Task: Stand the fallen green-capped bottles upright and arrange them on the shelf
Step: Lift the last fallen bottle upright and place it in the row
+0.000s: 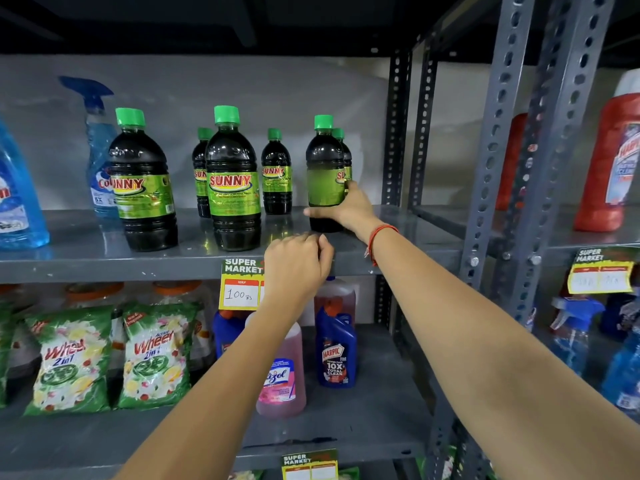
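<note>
Several dark bottles with green caps and green SUNNY labels stand upright on the grey shelf (104, 261). One stands at the left front (143, 181), one at the centre front (233, 181), and two smaller-looking ones behind (276, 173) (201, 174). My right hand (346, 211) grips the lower part of the rightmost front bottle (323, 168), which stands upright with its label turned sideways. Another bottle (346, 154) is partly hidden behind it. My left hand (298, 261) hovers at the shelf's front edge with fingers curled, holding nothing.
Blue spray bottles (100, 150) stand at the shelf's left. Slotted steel uprights (491, 161) bound the right side, with red bottles (606, 161) beyond. A price tag (240, 285) hangs from the shelf edge. Below are detergent packs (69, 358), a pink bottle (280, 375) and a blue Harpic bottle (336, 351).
</note>
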